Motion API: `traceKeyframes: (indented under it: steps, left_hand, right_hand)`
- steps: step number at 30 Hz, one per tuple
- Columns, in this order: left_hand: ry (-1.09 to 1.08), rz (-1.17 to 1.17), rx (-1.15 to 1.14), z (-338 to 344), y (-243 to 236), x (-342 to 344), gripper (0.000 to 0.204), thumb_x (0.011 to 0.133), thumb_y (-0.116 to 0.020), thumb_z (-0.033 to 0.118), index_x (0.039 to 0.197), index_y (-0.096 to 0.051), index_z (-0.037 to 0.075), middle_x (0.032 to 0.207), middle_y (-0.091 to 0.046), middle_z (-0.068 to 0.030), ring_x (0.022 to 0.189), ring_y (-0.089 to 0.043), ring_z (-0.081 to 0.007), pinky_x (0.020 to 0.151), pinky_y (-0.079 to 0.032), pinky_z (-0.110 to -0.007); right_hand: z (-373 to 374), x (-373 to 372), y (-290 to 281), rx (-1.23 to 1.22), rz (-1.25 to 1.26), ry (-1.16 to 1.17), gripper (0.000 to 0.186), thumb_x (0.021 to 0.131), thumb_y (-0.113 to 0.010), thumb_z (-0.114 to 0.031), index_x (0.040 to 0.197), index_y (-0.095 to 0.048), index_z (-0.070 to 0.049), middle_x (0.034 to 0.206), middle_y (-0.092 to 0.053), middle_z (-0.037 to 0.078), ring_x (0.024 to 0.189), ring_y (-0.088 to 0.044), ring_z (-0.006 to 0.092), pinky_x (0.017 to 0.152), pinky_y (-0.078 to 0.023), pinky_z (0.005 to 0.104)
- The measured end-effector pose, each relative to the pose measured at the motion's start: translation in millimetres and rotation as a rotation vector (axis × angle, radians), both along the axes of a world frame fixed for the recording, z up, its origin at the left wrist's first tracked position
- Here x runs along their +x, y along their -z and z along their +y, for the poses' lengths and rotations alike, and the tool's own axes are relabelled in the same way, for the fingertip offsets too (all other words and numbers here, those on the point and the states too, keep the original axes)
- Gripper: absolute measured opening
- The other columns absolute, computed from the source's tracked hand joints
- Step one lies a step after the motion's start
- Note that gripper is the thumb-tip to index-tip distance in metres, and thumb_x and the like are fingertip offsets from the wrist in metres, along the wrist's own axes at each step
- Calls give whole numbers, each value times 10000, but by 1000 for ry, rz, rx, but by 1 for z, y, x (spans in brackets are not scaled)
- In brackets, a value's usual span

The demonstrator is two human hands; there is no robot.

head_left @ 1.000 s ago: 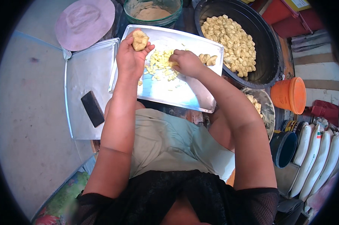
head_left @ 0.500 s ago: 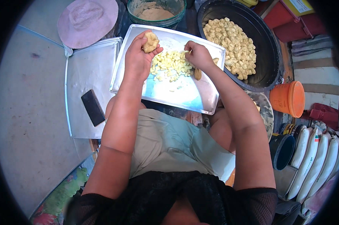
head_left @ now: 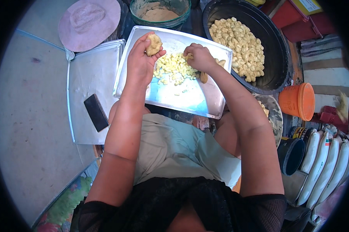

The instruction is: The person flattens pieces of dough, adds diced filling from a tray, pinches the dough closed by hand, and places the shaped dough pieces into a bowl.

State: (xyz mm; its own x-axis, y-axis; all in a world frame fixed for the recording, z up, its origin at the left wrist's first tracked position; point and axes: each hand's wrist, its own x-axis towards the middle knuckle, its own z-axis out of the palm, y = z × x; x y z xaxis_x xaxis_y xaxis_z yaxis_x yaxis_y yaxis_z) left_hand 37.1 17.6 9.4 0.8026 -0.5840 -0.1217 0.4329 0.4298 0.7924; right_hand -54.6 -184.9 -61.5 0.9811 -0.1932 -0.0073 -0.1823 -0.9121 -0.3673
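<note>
Tan and lumpy, the dough piece [head_left: 154,45] sat in the cupped left hand [head_left: 141,54], between thumb and fingers, over the far left part of the metal tray [head_left: 207,94]. That grip seemed more a cradle than a clench, so a tilt of the wrist could have let the dough slip; too hard a press of the thumb could have thinned or torn it. Right of the grip and nearer the body lay the pale yellow diced pieces [head_left: 174,66], loose on the tray, so a careless sweep of the right hand [head_left: 199,57] might have scattered them. A knock against the tray's near edge might have done likewise.

The left forearm rose steeply from the lower edge, its palm turned inward. The right forearm slanted in from the lower right, knuckles up, its fingertips drawn narrowly together at the right border of the diced pieces; whether they pinched one could not be told. Just bodyward of those fingertips lay brownish oblong pieces [head_left: 204,77], and beyond the hand, to its right, stood the black tub [head_left: 275,73] of dough balls [head_left: 238,46].
</note>
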Motion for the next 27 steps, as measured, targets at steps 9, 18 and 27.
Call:
traceKeyframes:
  steps: [9,18,27]
  left_hand:
    - [-3,12,-10,-1,-2,-2,309,921,-455,135,1187,-521,-9,1042,-553,-136,881,-559,-218,810,-510,-366]
    - [15,-1,37,-1,-3,-5,338,942,-431,136,1236,-501,-16,1069,-555,-142,916,-564,-223,841,-505,-361]
    - [55,38,47,-10,-1,-13,330,928,-461,118,1219,-501,-32,1080,-560,-156,938,-575,-237,864,-504,-387]
  right_hand:
    - [1,2,16,379,44,21,249,726,-642,-150,969,-658,-95,791,-652,66,774,-635,233,740,-488,334]
    - [-3,-2,8,554,37,89,221,723,-644,-123,934,-639,-60,718,-606,50,690,-591,161,664,-473,294]
    - [-12,-4,-9,817,-47,116,204,784,-653,10,982,-609,-13,830,-591,-3,732,-560,79,704,-479,214]
